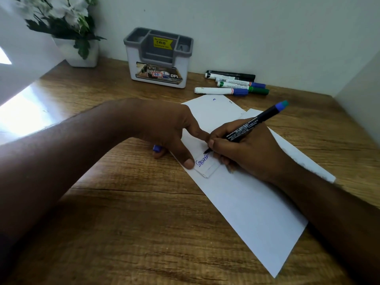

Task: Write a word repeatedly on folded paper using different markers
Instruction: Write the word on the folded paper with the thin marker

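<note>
A small folded paper (207, 168) lies on a larger white sheet (253, 212) on the wooden desk. Blue handwriting shows on the folded paper. My right hand (244, 149) grips a black marker (255, 122) with a blue end, its tip touching the folded paper just above the writing. My left hand (170, 132) presses the folded paper's left edge with thumb and forefinger, while its curled lower fingers hold a blue marker cap (156, 148).
Several markers (232, 84) with blue, green and black caps lie at the back of the desk. A grey and white desk organiser (158, 58) stands against the wall, a potted plant (70, 29) at the back left. A second white sheet (213, 108) lies beyond my hands.
</note>
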Demonstrator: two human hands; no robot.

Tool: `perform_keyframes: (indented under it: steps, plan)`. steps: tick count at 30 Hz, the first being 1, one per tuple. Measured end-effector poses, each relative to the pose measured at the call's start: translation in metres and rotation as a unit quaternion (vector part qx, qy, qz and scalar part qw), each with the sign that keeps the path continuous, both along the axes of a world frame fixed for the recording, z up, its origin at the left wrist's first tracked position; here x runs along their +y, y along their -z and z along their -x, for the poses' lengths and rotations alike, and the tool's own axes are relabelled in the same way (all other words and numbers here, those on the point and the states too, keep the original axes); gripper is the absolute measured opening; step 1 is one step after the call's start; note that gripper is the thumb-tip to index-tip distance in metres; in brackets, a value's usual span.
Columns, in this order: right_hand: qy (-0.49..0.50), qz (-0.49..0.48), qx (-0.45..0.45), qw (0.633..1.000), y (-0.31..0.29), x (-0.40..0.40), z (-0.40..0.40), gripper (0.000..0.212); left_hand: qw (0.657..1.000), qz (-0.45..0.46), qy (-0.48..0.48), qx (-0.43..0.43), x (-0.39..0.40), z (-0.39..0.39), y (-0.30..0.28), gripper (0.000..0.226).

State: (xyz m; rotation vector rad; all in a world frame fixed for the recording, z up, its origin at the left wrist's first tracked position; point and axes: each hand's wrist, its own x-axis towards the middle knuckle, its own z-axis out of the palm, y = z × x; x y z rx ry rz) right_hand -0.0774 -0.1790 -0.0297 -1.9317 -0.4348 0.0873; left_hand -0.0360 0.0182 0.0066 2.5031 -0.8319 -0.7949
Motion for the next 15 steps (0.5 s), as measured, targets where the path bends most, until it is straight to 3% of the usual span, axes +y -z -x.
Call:
perform_keyframes:
  steps: [7, 10, 13, 15]
  plan:
    - [-0.008, -0.013, -0.013, 1.0, 0.0, -0.003, -0.001, 0.016, 1.0, 0.006, 0.007, 0.008, -0.001, 0.001, -0.002, 0.06]
    - [0.04, -0.183, 0.01, 0.982, -0.009, -0.002, -0.006, 0.024, 0.999, 0.018, 0.033, 0.014, -0.001, 0.002, -0.005, 0.055]
    - [0.028, -0.375, 0.07, 0.924, -0.027, 0.001, -0.028, 0.027, 0.999, 0.016, 0.029, 0.0, 0.0, 0.004, -0.007, 0.059]
    - [0.035, -0.44, 0.114, 0.89, -0.033, 0.01, -0.045, 0.029, 0.999, 0.028, 0.019, 0.008, 0.002, 0.003, -0.005, 0.058]
